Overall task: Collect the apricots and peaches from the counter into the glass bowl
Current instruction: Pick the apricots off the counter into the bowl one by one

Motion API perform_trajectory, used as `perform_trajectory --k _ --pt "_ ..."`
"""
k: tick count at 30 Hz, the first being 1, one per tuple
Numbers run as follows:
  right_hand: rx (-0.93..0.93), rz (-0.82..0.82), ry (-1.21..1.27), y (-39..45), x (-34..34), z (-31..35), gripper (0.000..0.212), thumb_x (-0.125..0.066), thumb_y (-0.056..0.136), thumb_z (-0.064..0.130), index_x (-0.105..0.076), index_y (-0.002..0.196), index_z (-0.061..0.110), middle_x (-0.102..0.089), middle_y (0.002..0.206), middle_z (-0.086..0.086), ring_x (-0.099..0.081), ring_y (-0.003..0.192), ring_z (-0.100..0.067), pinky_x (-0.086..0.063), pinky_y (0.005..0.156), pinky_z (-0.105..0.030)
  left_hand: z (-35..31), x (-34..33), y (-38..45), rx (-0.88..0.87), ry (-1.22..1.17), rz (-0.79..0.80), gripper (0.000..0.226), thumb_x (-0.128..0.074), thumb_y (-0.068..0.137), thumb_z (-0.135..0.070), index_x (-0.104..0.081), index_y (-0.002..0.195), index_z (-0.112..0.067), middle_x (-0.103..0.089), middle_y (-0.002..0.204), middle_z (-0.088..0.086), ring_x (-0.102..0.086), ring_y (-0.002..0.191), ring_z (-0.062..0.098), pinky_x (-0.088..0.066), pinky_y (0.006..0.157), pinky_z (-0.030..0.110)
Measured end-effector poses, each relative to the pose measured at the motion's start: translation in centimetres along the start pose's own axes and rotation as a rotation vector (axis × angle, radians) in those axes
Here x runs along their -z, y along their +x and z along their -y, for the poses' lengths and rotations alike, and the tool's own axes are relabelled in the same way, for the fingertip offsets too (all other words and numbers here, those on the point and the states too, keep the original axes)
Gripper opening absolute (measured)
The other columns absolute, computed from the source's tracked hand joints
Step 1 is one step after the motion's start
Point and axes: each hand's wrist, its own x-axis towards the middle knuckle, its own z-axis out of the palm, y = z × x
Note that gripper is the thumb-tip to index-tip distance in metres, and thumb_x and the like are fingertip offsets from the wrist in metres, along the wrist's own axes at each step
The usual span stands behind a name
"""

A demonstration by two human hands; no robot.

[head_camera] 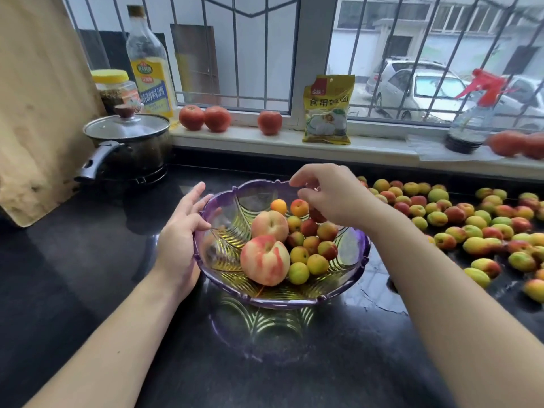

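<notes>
From the head view, the bowl (pixel 282 298) was steadied at its left rim by the left hand (pixel 181 234), fingers straight and apart. Over it, the right hand (pixel 332 195) was seen with fingers curled on a reddish apricot (pixel 316 215). Two peaches (pixel 265 260) were lying inside; more apricots (pixel 471 228) were scattered on the tabletop (pixel 88 260) to the right.

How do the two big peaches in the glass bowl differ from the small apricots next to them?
The two pink-and-cream peaches are far larger than the small yellow-orange apricots and number only two, against more than a dozen apricots. The peaches lie toward the left of the fruit pile, the apricots to their right. All rest inside the purple-rimmed glass bowl.
</notes>
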Motion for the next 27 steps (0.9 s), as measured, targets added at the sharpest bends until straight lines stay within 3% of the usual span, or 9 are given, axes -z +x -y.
perform_trajectory --k 5,8,11,15,19,22,24,26,27 --pt "-0.151 -0.139 -0.079 -4.9 1.8 -2.9 0.020 -0.057 0.100 0.017 -0.071 0.113 0.021 -0.068 0.103 0.005 -0.061 0.088 -0.010 -0.044 0.069 -0.020 -0.1 -0.4 -0.5 -0.161 0.109 0.037 0.079 -0.033 0.085 0.018 -0.061 0.144 -0.028 -0.055 0.153 -0.003 -0.055 0.132 -0.003 -0.047 0.115 0.028" --pt "-0.226 -0.203 -0.140 -8.4 2.0 -4.5 0.017 -0.058 0.100 0.023 -0.072 0.109 0.020 -0.065 0.097 0.005 -0.059 0.088 -0.015 -0.042 0.067 -0.022 0.6 -0.4 -0.9 -0.331 0.272 0.145 0.077 -0.040 0.073 0.002 -0.066 0.131 -0.042 -0.047 0.158 -0.013 -0.044 0.145 -0.001 -0.036 0.125 0.040" --pt "-0.319 -0.322 -0.151 -11.0 2.1 -5.8 0.020 -0.051 0.104 0.025 -0.070 0.101 0.018 -0.066 0.095 -0.002 -0.057 0.090 -0.023 -0.037 0.065 -0.026 1.4 -0.8 -1.7 -0.435 0.430 0.253 0.070 -0.040 0.073 -0.002 -0.066 0.129 -0.035 -0.051 0.153 -0.016 -0.043 0.146 0.001 -0.033 0.127 0.042" --pt "-0.428 -0.285 -0.284 -13.9 0.6 -7.4 0.026 -0.054 0.101 0.022 -0.069 0.121 0.015 -0.070 0.117 -0.009 -0.057 0.106 -0.030 -0.047 0.091 -0.039 1.6 -0.9 -2.1 -0.520 0.427 0.218 0.056 -0.048 0.081 -0.008 -0.067 0.124 -0.038 -0.061 0.142 -0.010 -0.053 0.139 0.011 -0.041 0.121 0.043" --pt "-0.451 -0.149 -0.320 -14.9 0.0 -6.9 0.037 -0.056 0.100 0.030 -0.061 0.136 0.022 -0.062 0.132 -0.004 -0.050 0.122 -0.027 -0.043 0.104 -0.042 1.4 -0.3 -0.9 -0.411 0.389 0.130 0.043 -0.048 0.088 -0.022 -0.069 0.120 -0.043 -0.058 0.147 -0.011 -0.051 0.142 0.011 -0.038 0.123 0.046" --pt "-0.417 -0.122 -0.346 -15.0 -0.1 -6.5 0.035 -0.055 0.101 0.031 -0.063 0.133 0.021 -0.065 0.127 -0.004 -0.055 0.117 -0.027 -0.045 0.096 -0.037 1.4 -0.5 -1.0 -0.360 0.472 0.153 0.037 -0.046 0.086 -0.027 -0.071 0.111 -0.038 -0.056 0.148 -0.006 -0.048 0.141 0.007 -0.034 0.124 0.036" --pt "-0.416 -0.087 -0.362 -15.1 -0.3 -6.3 0.032 -0.057 0.100 0.032 -0.066 0.128 0.020 -0.068 0.121 -0.004 -0.059 0.113 -0.027 -0.047 0.089 -0.035 1.4 -0.7 -1.2 -0.365 0.502 0.171 0.037 -0.045 0.083 -0.025 -0.072 0.107 -0.033 -0.055 0.150 -0.003 -0.047 0.140 0.007 -0.036 0.116 0.018" --pt "-0.403 -0.174 -0.299 -15.0 -0.1 -6.2 0.029 -0.064 0.097 0.030 -0.069 0.123 0.019 -0.070 0.117 -0.004 -0.063 0.108 -0.026 -0.050 0.089 -0.035 1.3 -0.7 -1.2 -0.386 0.537 0.167 0.039 -0.043 0.080 -0.022 -0.071 0.105 -0.030 -0.051 0.152 -0.003 -0.043 0.141 0.007 -0.034 0.100 0.000" --pt "-0.379 -0.289 -0.228 -14.9 0.3 -6.2 0.028 -0.067 0.096 0.027 -0.070 0.121 0.017 -0.071 0.115 -0.004 -0.064 0.106 -0.024 -0.051 0.088 -0.033 1.2 -0.7 -1.2 -0.404 0.560 0.169 0.039 -0.042 0.079 -0.020 -0.071 0.103 -0.030 -0.049 0.154 -0.004 -0.041 0.143 0.006 -0.032 0.099 -0.001"
